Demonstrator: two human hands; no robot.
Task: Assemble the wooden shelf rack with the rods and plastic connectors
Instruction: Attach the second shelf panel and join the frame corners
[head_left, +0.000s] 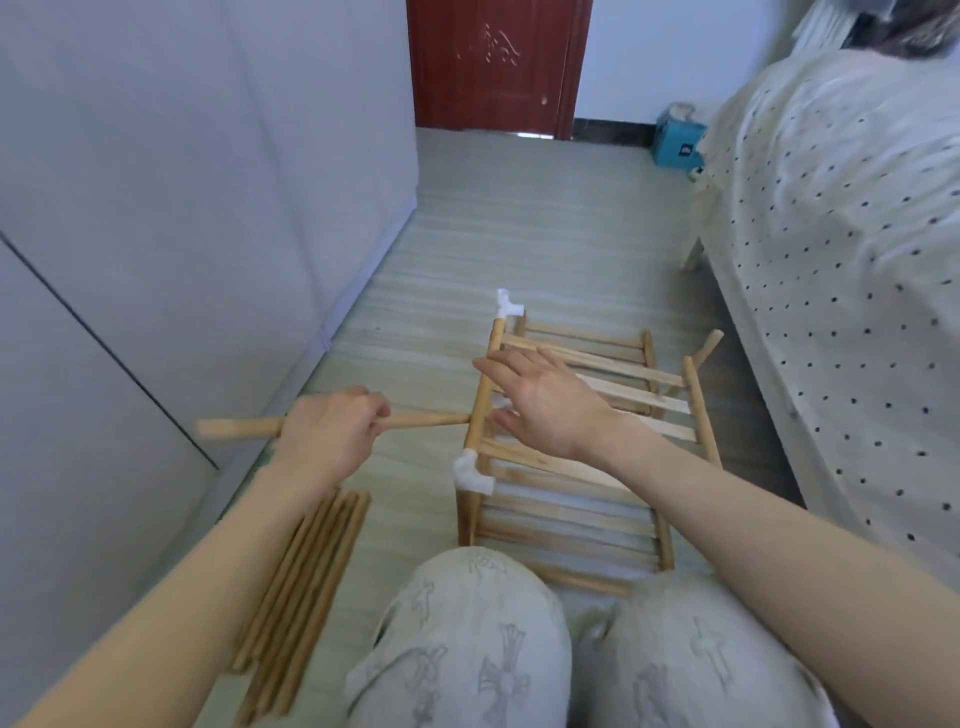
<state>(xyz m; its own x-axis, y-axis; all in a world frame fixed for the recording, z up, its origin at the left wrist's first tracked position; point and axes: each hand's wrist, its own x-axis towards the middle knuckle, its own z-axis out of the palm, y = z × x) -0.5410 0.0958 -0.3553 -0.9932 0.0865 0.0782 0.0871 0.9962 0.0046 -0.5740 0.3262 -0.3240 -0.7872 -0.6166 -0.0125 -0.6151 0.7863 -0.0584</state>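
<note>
The partly built wooden shelf rack (582, 514) lies on the floor in front of my knees, its slatted shelves joined by rods. White plastic connectors sit at its near left corner (471, 472) and far left corner (506, 304). My left hand (332, 426) grips a wooden rod (234, 429) held level, its right end touching the rack's left side rod near a middle connector. My right hand (540, 400) is open, fingers spread, resting over the slats beside that joint. A bundle of spare rods (301, 587) lies on the floor under my left forearm.
A pale wall or wardrobe (182, 208) runs along the left. A bed with a dotted cover (852, 260) stands at the right. A dark red door (493, 62) and a blue box (678, 143) are at the far end of the striped floor.
</note>
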